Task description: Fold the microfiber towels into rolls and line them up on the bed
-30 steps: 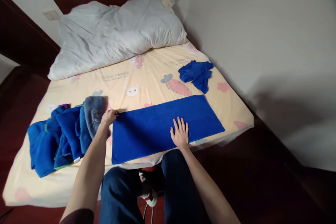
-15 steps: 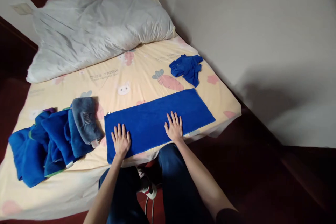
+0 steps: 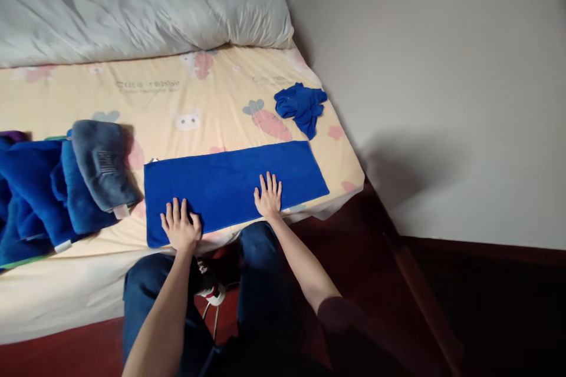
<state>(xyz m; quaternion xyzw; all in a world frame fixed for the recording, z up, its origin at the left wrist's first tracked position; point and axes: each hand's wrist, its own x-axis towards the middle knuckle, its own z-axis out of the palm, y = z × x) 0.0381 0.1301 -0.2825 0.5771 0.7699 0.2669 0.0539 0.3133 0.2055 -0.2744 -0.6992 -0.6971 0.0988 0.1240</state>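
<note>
A blue towel [image 3: 225,179] lies spread flat as a long rectangle near the front edge of the bed. My left hand [image 3: 180,227] rests palm down on its left part, fingers apart and thumb out to the right. Toward the towel's right part, my right hand [image 3: 269,197] also lies flat with spread fingers. Neither hand grips anything. Beyond the towel's far right corner sits a crumpled blue cloth [image 3: 300,107]. Left of the towel are folded blue cloths [image 3: 35,188], with a folded grey-blue cloth [image 3: 102,162] on their right end.
A large pale grey pillow or quilt [image 3: 154,6] lies across the back of the bed. The bed sheet [image 3: 212,112] is yellow with carrot and rabbit prints. A white wall [image 3: 420,70] rises along the right side. My knees touch or nearly touch the bed's front edge.
The view has turned, so the bed and cloths sit further left and the stack is partly cut off. My left thumb has spread slightly; both hands remain flat on the towel.
</note>
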